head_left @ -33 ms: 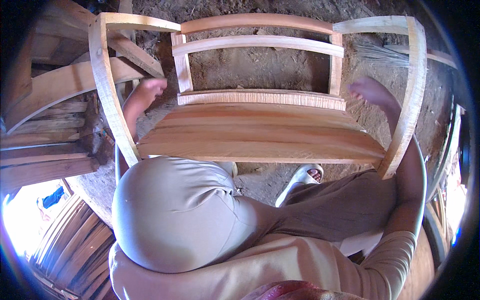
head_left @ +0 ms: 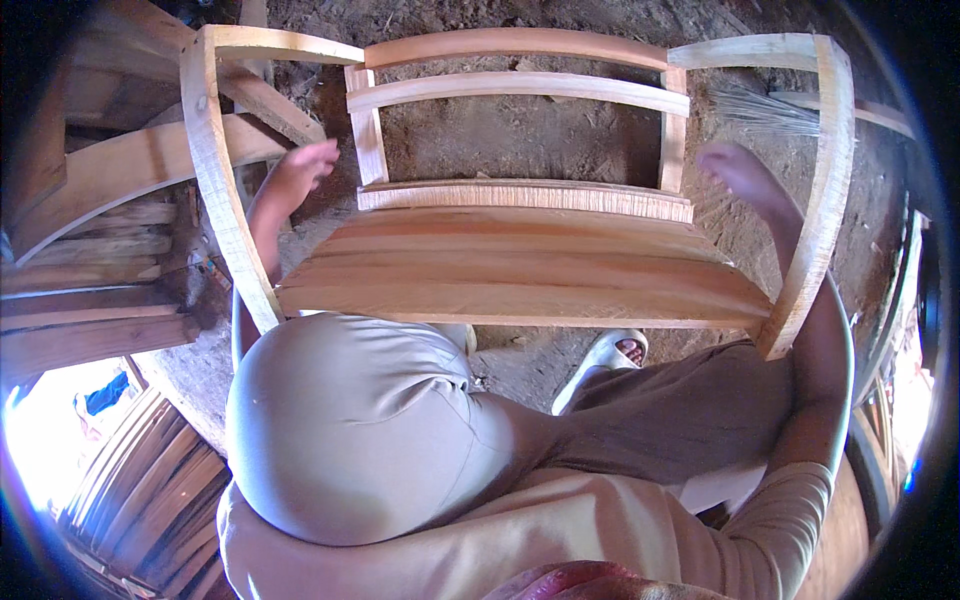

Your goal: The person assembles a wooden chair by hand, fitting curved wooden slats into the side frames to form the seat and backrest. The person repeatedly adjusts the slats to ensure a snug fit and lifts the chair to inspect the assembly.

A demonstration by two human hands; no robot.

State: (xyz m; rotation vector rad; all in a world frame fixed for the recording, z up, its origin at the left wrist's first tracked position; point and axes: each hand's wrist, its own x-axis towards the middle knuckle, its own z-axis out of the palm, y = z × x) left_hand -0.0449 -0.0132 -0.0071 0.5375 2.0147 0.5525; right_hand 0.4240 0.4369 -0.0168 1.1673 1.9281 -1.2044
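Note:
An unfinished wooden armchair (head_left: pixel 520 270) stands in front of me on the dirt floor, its slatted seat facing me and its curved back rails (head_left: pixel 515 48) at the far side. My left hand (head_left: pixel 300 172) hovers blurred between the left arm frame (head_left: pixel 215 170) and the seat's back corner, fingers apart, holding nothing. My right hand (head_left: pixel 740 170) is blurred too, just inside the right arm frame (head_left: pixel 825 180), with nothing in it. My bent knee in beige trousers (head_left: pixel 360 430) presses close to the seat's front edge.
Wooden planks and curved chair parts (head_left: pixel 90 250) are stacked at the left. A bundle of thin twigs (head_left: pixel 770 110) lies on the dirt floor (head_left: pixel 520 140) behind the chair. My foot in a white sandal (head_left: pixel 615 355) rests under the seat. Curved slats (head_left: pixel 140 490) lie at lower left.
Both hands have shifted very slightly toward the chair's back; the chair has not moved.

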